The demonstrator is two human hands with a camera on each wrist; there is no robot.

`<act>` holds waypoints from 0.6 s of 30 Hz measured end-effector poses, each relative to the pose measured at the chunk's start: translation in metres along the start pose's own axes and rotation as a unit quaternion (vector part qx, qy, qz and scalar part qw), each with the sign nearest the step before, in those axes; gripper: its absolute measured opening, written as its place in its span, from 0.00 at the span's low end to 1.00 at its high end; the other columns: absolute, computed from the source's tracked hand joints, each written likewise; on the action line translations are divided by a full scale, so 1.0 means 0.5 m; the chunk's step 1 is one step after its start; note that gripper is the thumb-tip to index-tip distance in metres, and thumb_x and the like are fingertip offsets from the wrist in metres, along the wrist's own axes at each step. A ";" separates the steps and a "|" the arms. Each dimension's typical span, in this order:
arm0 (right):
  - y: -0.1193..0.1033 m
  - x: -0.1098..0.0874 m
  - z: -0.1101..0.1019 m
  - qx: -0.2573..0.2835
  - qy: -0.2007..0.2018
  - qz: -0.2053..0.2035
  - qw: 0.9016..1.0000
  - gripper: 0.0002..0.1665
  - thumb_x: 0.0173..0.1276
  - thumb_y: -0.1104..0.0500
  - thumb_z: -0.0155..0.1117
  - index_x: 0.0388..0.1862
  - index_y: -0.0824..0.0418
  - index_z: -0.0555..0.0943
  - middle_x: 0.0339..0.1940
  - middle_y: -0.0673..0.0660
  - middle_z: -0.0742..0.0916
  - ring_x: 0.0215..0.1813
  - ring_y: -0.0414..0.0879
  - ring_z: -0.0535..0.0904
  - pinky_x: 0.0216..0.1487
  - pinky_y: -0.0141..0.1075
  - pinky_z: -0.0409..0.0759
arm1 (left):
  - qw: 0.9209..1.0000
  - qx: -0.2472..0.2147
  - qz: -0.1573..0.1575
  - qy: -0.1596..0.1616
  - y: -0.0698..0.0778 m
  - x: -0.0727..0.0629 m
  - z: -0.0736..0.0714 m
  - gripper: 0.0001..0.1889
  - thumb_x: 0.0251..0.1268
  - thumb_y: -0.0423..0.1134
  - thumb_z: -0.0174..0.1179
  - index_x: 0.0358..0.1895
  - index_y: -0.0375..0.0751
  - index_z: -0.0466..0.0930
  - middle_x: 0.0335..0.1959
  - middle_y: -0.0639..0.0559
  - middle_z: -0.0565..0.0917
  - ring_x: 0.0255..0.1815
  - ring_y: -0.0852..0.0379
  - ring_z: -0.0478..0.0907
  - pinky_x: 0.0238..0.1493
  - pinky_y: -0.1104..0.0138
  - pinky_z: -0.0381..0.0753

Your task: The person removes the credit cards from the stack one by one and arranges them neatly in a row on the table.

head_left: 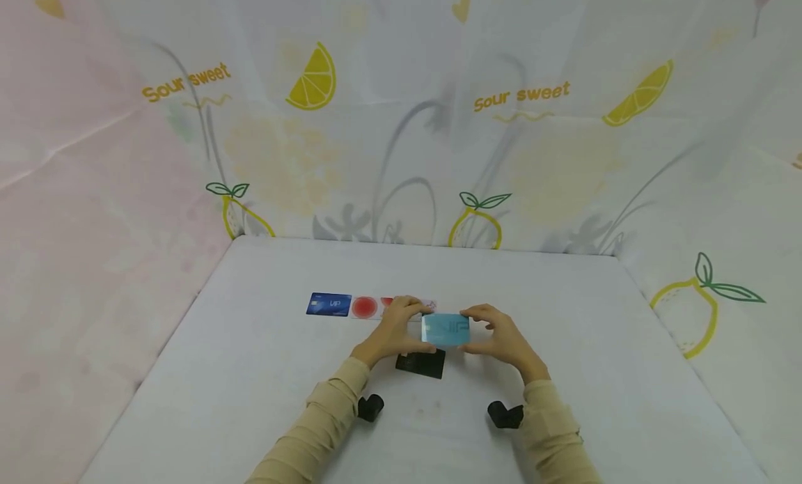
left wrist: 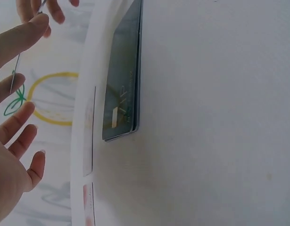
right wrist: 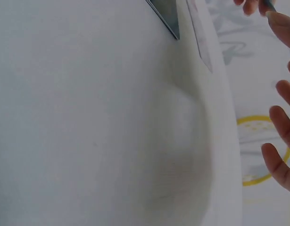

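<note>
A light blue card (head_left: 446,329) is raised above the table, held by its edges between both hands. My left hand (head_left: 396,331) pinches its left end between thumb and finger; my right hand (head_left: 502,339) pinches the right end. Below them lies a small stack of black cards (head_left: 426,365), whose upper face shows VIP lettering in the left wrist view. Beyond the hands runs a row of cards: a blue VIP card (head_left: 329,304), a card with a red circle (head_left: 364,307), and others partly hidden by my left hand.
The white table (head_left: 250,400) has a patterned cloth wall (head_left: 388,157) with lemons behind it and at both sides. Black wrist-worn devices (head_left: 505,415) stick out inward from both sleeves, low over the table.
</note>
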State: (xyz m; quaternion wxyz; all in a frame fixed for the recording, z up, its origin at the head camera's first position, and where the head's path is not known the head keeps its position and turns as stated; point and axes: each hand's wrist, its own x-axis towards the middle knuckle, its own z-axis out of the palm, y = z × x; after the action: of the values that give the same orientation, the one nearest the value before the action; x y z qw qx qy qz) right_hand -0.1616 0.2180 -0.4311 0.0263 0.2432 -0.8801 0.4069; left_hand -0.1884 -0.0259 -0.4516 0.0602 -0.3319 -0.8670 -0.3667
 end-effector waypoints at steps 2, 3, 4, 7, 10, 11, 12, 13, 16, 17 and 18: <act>0.007 0.003 -0.005 0.001 0.000 0.008 1.000 0.33 0.46 0.61 0.78 0.53 0.66 0.79 0.50 0.63 0.81 0.49 0.63 0.76 0.43 0.54 0.76 | 1.000 0.004 0.005 0.002 -0.001 0.010 -0.002 0.33 0.36 0.47 0.77 0.51 0.38 0.80 0.49 0.41 0.76 0.52 0.44 0.69 0.53 0.49 0.70; 0.010 0.004 -0.008 0.000 0.000 0.014 1.000 0.33 0.46 0.61 0.78 0.53 0.66 0.79 0.51 0.63 0.81 0.50 0.63 0.76 0.43 0.54 0.76 | 1.000 0.004 0.007 0.003 -0.002 0.014 -0.003 0.32 0.36 0.46 0.77 0.51 0.38 0.80 0.48 0.41 0.76 0.52 0.44 0.69 0.52 0.49 0.70; 0.014 0.005 -0.010 0.001 -0.001 0.021 1.000 0.33 0.46 0.60 0.78 0.54 0.66 0.79 0.51 0.63 0.81 0.50 0.63 0.76 0.44 0.54 0.76 | 1.000 0.004 0.008 0.003 -0.002 0.019 -0.003 0.32 0.36 0.46 0.78 0.50 0.39 0.80 0.48 0.41 0.76 0.51 0.44 0.69 0.51 0.50 0.70; 0.022 0.008 -0.019 0.004 -0.006 0.039 0.999 0.34 0.47 0.60 0.78 0.55 0.65 0.78 0.53 0.64 0.80 0.51 0.62 0.76 0.44 0.54 0.76 | 1.000 0.015 0.001 -0.001 -0.006 0.031 0.000 0.31 0.36 0.47 0.78 0.49 0.41 0.81 0.47 0.43 0.76 0.51 0.45 0.68 0.48 0.52 0.69; 0.028 0.011 -0.030 0.007 -0.004 0.051 0.999 0.35 0.48 0.60 0.77 0.56 0.66 0.77 0.54 0.64 0.80 0.51 0.62 0.76 0.45 0.55 0.75 | 0.999 0.031 -0.009 -0.005 -0.007 0.047 0.003 0.31 0.37 0.49 0.77 0.49 0.43 0.81 0.48 0.44 0.76 0.52 0.46 0.68 0.45 0.55 0.66; 0.030 0.013 -0.034 0.007 -0.002 0.052 0.999 0.35 0.48 0.60 0.77 0.56 0.67 0.77 0.54 0.65 0.80 0.51 0.63 0.76 0.45 0.55 0.75 | 0.999 0.038 -0.013 -0.005 -0.007 0.053 0.004 0.31 0.37 0.50 0.76 0.49 0.44 0.81 0.48 0.45 0.76 0.52 0.46 0.68 0.44 0.56 0.66; 0.032 0.016 -0.038 0.007 0.000 0.054 0.999 0.35 0.48 0.60 0.77 0.56 0.67 0.77 0.54 0.65 0.80 0.51 0.63 0.76 0.45 0.55 0.75 | 0.999 0.041 -0.017 -0.005 -0.006 0.059 0.005 0.31 0.37 0.51 0.76 0.49 0.44 0.81 0.48 0.44 0.76 0.53 0.46 0.68 0.44 0.56 0.65; 0.034 0.018 -0.042 0.008 0.001 0.054 0.998 0.35 0.48 0.61 0.77 0.56 0.68 0.77 0.54 0.65 0.80 0.51 0.63 0.76 0.45 0.55 0.75 | 0.999 0.041 -0.021 -0.005 -0.004 0.065 0.005 0.30 0.37 0.51 0.76 0.49 0.44 0.81 0.48 0.44 0.76 0.53 0.46 0.68 0.43 0.55 0.65; 0.041 0.027 -0.053 0.006 -0.003 0.059 0.998 0.35 0.49 0.61 0.76 0.57 0.68 0.76 0.54 0.66 0.80 0.52 0.64 0.76 0.46 0.55 0.75 | 0.998 0.046 -0.036 -0.010 -0.001 0.079 0.006 0.31 0.38 0.52 0.76 0.50 0.46 0.81 0.50 0.44 0.76 0.54 0.46 0.67 0.45 0.54 0.64; 0.043 0.029 -0.056 0.007 -0.005 0.062 0.998 0.35 0.49 0.61 0.76 0.57 0.68 0.76 0.54 0.66 0.80 0.52 0.64 0.76 0.46 0.55 0.75 | 0.998 0.047 -0.040 -0.013 -0.001 0.083 0.007 0.31 0.38 0.52 0.76 0.50 0.46 0.81 0.50 0.44 0.76 0.54 0.46 0.67 0.45 0.54 0.64; 0.045 0.032 -0.060 0.006 -0.008 0.067 0.998 0.35 0.49 0.60 0.76 0.57 0.67 0.76 0.55 0.66 0.79 0.52 0.64 0.76 0.46 0.55 0.74 | 0.998 0.046 -0.044 -0.014 -0.001 0.087 0.008 0.31 0.38 0.52 0.76 0.50 0.46 0.81 0.50 0.44 0.75 0.54 0.46 0.66 0.46 0.53 0.64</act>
State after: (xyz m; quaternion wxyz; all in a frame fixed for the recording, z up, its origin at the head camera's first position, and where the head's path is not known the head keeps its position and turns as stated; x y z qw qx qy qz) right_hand -0.1902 0.2458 -0.4231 -0.0093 0.1875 -0.8921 0.4111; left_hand -0.2216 -0.0004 -0.4397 0.0467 -0.2957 -0.8974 -0.3241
